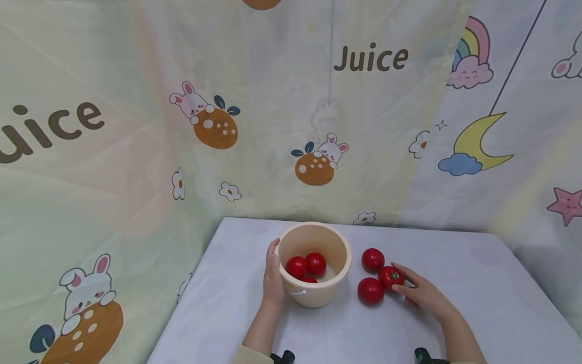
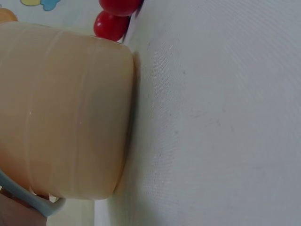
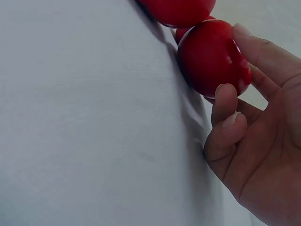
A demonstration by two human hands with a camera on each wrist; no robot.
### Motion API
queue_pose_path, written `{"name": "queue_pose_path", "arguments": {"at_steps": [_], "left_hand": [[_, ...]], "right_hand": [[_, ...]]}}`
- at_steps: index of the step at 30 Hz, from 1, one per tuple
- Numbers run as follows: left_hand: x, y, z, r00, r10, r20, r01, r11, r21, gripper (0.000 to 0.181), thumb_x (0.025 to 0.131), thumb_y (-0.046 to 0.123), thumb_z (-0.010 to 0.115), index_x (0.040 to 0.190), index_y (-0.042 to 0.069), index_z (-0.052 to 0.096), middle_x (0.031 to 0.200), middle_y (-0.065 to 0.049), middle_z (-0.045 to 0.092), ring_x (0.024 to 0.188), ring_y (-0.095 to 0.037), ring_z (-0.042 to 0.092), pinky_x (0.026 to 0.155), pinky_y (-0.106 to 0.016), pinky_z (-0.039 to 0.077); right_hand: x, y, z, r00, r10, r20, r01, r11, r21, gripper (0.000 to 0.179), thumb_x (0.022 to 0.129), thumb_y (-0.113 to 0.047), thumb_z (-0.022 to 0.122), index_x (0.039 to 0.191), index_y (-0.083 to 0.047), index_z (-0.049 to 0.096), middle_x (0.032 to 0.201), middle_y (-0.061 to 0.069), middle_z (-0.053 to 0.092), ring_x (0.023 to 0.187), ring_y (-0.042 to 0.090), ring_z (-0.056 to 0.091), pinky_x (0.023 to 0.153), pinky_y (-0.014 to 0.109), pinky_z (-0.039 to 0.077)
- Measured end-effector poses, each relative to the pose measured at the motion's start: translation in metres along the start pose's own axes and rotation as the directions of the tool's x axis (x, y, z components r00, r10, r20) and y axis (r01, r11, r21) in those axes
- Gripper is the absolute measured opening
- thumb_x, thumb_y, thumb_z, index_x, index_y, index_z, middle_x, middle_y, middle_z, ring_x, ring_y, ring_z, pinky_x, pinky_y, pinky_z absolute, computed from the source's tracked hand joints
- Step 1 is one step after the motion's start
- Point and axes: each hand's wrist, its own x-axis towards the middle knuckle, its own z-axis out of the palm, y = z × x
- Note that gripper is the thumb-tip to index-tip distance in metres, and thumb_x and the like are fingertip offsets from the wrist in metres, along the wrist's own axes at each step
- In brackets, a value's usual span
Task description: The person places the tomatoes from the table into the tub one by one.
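A cream bucket (image 1: pixel 314 296) stands on the table, with several red tomatoes (image 1: pixel 296 267) lying inside. My left hand (image 1: pixel 274 280) holds the bucket by its left side, close to the rim. In the left wrist view, part of that hand shows beside the bucket's pale handle (image 2: pixel 28 195). To the right of the bucket, three more tomatoes sit close together. My right hand (image 1: pixel 425 296) grips the rightmost tomato (image 1: pixel 390 276), thumb and fingers on opposite sides of it. Beside this one are a nearer tomato (image 1: pixel 370 291) and a farther tomato (image 1: pixel 373 260).
A white cloth covers the table (image 1: pixel 473 273). Printed curtains (image 1: pixel 273 101) hang behind the table's back edge and along its left side. Dark wrist straps (image 1: pixel 284 357) show at the bottom of the head view.
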Motion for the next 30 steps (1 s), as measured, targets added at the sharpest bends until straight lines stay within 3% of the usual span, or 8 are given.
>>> {"name": "queue_pose_path", "arguments": {"at_steps": [8, 14, 18, 26, 28, 30], "left_hand": [[0.001, -0.005, -0.001, 0.999, 0.042, 0.002, -0.042, 0.999, -0.022, 0.045, 0.096, 0.053, 0.020, 0.139, 0.042, 0.026, 0.139, 0.021, 0.036, 0.132, -0.009, 0.032, 0.107, -0.052, 0.031], [-0.005, 0.013, -0.003, 0.999, 0.047, 0.026, -0.046, 0.998, -0.043, 0.043, 0.100, 0.038, 0.022, 0.142, 0.032, 0.026, 0.143, 0.012, 0.036, 0.135, -0.017, 0.031, 0.107, -0.056, 0.029], [-0.010, 0.025, -0.003, 0.998, 0.049, 0.034, -0.047, 0.998, -0.041, 0.044, 0.100, 0.035, 0.022, 0.143, 0.029, 0.025, 0.145, 0.006, 0.035, 0.136, -0.022, 0.030, 0.107, -0.057, 0.028], [-0.011, 0.028, -0.002, 0.999, 0.037, 0.034, -0.036, 0.999, -0.039, 0.043, 0.100, 0.035, 0.023, 0.143, 0.029, 0.026, 0.145, 0.006, 0.035, 0.136, -0.022, 0.029, 0.107, -0.057, 0.028], [-0.011, 0.027, -0.002, 0.999, 0.038, 0.032, -0.036, 0.998, -0.042, 0.043, 0.100, 0.034, 0.023, 0.143, 0.030, 0.026, 0.145, 0.006, 0.035, 0.136, -0.022, 0.029, 0.107, -0.057, 0.028], [-0.010, 0.027, -0.002, 0.999, 0.040, 0.028, -0.038, 0.998, -0.042, 0.042, 0.100, 0.033, 0.023, 0.142, 0.031, 0.026, 0.144, 0.007, 0.035, 0.136, -0.021, 0.030, 0.107, -0.057, 0.028]], "right_hand": [[0.000, 0.005, 0.002, 1.000, -0.008, -0.019, 0.008, 1.000, 0.015, 0.076, 0.072, -0.055, 0.066, 0.139, -0.043, 0.030, 0.143, 0.016, 0.031, 0.062, 0.022, 0.052, 0.057, 0.029, 0.048], [0.001, 0.007, 0.002, 0.999, -0.010, -0.033, 0.010, 1.000, -0.024, 0.076, 0.072, -0.056, 0.066, 0.138, -0.045, 0.031, 0.142, 0.016, 0.033, 0.059, 0.021, 0.051, 0.057, 0.028, 0.048], [0.001, 0.008, 0.001, 0.999, -0.005, -0.043, 0.003, 0.999, -0.051, 0.078, 0.070, -0.058, 0.067, 0.138, -0.044, 0.032, 0.143, 0.016, 0.032, 0.069, 0.020, 0.053, 0.060, 0.027, 0.049], [0.000, 0.011, -0.008, 0.999, -0.026, -0.033, 0.023, 0.996, -0.091, 0.080, 0.067, -0.062, 0.067, 0.137, -0.045, 0.033, 0.144, 0.014, 0.031, 0.106, 0.026, 0.047, 0.065, 0.028, 0.051], [-0.002, 0.008, -0.011, 0.999, -0.031, -0.033, 0.027, 0.995, -0.094, 0.078, 0.068, -0.062, 0.066, 0.137, -0.046, 0.032, 0.144, 0.014, 0.031, 0.105, 0.027, 0.047, 0.065, 0.029, 0.051], [-0.004, 0.005, -0.014, 0.999, -0.030, -0.035, 0.027, 0.995, -0.093, 0.078, 0.069, -0.062, 0.066, 0.137, -0.046, 0.032, 0.144, 0.014, 0.031, 0.093, 0.027, 0.053, 0.064, 0.029, 0.050]]}}
